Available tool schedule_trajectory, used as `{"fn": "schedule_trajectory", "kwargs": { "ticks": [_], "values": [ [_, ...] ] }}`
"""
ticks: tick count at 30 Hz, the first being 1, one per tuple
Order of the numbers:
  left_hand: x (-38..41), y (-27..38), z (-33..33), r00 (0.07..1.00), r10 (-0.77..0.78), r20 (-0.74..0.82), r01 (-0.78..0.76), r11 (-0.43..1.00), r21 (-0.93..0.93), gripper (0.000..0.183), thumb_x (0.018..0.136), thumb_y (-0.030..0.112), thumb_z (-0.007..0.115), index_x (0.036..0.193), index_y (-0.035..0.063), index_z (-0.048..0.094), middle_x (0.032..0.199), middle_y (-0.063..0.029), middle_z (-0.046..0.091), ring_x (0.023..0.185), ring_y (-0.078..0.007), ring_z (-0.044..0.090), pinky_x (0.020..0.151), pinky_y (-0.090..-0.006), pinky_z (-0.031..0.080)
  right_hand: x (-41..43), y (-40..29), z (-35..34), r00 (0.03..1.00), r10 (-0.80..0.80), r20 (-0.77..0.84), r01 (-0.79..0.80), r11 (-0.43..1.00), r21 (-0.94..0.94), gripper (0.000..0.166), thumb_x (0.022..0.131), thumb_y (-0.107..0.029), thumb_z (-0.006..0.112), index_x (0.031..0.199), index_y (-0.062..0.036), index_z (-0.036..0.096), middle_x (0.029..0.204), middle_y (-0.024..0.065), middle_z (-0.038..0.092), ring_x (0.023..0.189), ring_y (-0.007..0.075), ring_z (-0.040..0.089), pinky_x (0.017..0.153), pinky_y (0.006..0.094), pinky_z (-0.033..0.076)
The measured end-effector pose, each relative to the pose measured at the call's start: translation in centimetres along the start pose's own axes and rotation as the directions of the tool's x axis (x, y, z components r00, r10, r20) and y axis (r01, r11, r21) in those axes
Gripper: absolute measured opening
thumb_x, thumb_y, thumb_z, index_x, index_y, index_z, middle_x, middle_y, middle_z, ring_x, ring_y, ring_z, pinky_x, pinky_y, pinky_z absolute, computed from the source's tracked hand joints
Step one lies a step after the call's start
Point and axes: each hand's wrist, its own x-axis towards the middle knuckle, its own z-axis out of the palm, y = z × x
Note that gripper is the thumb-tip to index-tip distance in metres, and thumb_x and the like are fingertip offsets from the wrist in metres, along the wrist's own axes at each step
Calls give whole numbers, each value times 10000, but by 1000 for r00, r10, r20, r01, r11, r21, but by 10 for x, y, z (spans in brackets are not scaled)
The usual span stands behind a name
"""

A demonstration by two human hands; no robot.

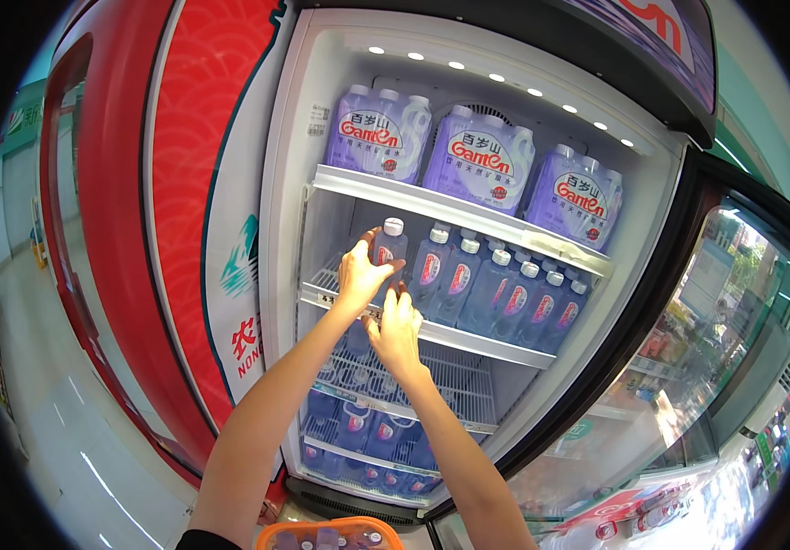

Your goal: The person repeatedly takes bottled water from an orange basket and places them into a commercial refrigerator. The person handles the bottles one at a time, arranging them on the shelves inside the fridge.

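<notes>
My left hand (357, 275) is wrapped around a clear Ganten water bottle (391, 245) with a white cap, at the left end of the middle shelf (484, 345) in an upright drinks fridge. The bottle stands nearly upright, its lower part hidden by my hands. Just below and right of it, my right hand (396, 333) is at the shelf's front edge, thumb apart from the fingers. Its fingertips are close to the bottle's base; whether they touch it is unclear. To the right, several similar bottles (460, 283) stand in rows.
Shrink-wrapped Ganten multipacks (479, 161) stand on the upper shelf. Lower wire racks (453, 381) hold more bottles further down. The glass door (615, 426) is swung open at right. A red fridge (127, 206) adjoins at left. An orange basket (330, 524) with bottles sits below.
</notes>
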Motion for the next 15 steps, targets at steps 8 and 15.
{"fn": "schedule_trajectory", "kwargs": {
  "ticks": [8,15],
  "values": [
    [5,-33,-2,979,35,203,-65,988,143,825,702,196,858,1414,22,479,1171,-188,697,869,-247,733,787,-358,582,4,-10,-2,993,28,113,-17,995,-96,720,843,-411,742,1294,108,529,1387,298,469,1199,388,538,980,474,410],
    [14,-41,25,976,-55,210,27,991,134,809,740,127,860,1429,42,444,1209,-199,672,980,-295,706,823,-374,583,8,0,7,995,8,101,17,969,-245,684,826,-460,727,1193,102,596,1336,301,552,961,352,661,821,459,478]
  ]
}}
